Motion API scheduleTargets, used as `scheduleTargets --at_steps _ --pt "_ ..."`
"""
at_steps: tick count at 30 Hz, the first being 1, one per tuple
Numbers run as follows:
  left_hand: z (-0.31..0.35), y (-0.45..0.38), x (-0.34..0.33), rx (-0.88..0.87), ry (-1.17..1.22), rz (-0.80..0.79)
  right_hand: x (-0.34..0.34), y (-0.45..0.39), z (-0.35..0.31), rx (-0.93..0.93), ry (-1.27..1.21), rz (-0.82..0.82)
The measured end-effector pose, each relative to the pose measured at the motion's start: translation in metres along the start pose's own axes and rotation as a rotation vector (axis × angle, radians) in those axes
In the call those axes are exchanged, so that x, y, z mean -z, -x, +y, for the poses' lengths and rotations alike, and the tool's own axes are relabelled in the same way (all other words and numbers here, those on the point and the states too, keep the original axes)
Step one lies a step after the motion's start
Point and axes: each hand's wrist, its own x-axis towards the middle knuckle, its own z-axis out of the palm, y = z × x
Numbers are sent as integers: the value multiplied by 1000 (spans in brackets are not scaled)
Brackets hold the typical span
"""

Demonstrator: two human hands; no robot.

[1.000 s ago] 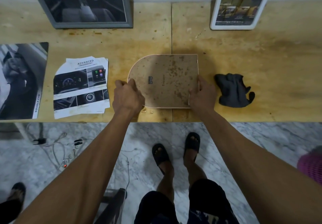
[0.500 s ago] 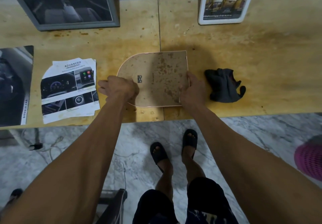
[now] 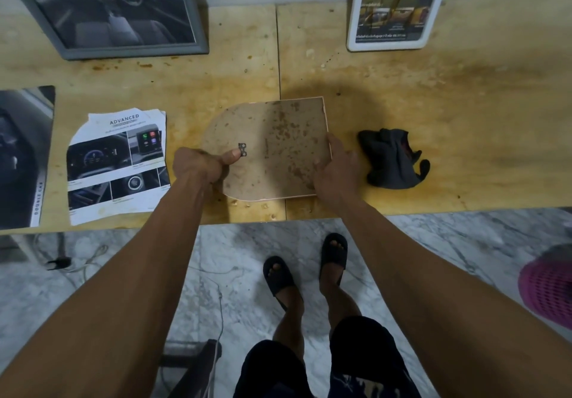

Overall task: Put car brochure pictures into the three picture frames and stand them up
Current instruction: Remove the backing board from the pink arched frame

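Head view showed, nearest the tabletop point(image 3: 402, 94) edge, the third picture frame point(image 3: 278, 146) lying face down, its stained backing board up, arched end toward the person's left. The left hand point(image 3: 201, 165) gripped the arched end, fingers curled under the rim and thumb pressed on top just beside the small metal hanger point(image 3: 243, 149). The right hand point(image 3: 335, 168) rested on the straight end, fingers fairly straight and spread along the edge rather than clamped. Just left of the frame lay a trimmed brochure picture point(image 3: 117, 165), and at the far left edge a larger brochure page point(image 3: 21, 156); a dark cloth point(image 3: 391, 159) sat to the right. Farther back, a grey frame point(image 3: 117, 10) and a white frame point(image 3: 399, 4) stood upright with car pictures in them. By that showing, two frames looked done and the third was left; whether it already held a picture could not be told from its back, and it was not yet stood up.
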Motion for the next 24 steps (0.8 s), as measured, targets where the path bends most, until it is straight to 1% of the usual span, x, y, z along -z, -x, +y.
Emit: scheduleTargets --at_steps 4,6,8,11,13,16,18,22,24 --pt "13 19 6 42 109 -38 1 3 0 25 13 -23" --pt "12 12 12 76 132 -44 1 4 1 55 23 -19" --pt "7 2 20 121 140 -91 1 5 2 75 42 -20" --pt "-2 -8 26 151 192 -119 -2 8 3 140 128 -5" --pt "-4 -7 25 130 234 -91 -4 10 4 204 191 1" --pt "-9 -7 19 101 312 25 -6 9 6 219 255 -23" --pt "-12 -8 16 77 344 82 -6 8 8 222 254 -23" --pt "-16 -6 18 -27 351 100 -4 7 7 191 262 -39" --pt "-16 -5 19 -37 357 77 -5 7 6 186 266 -27"
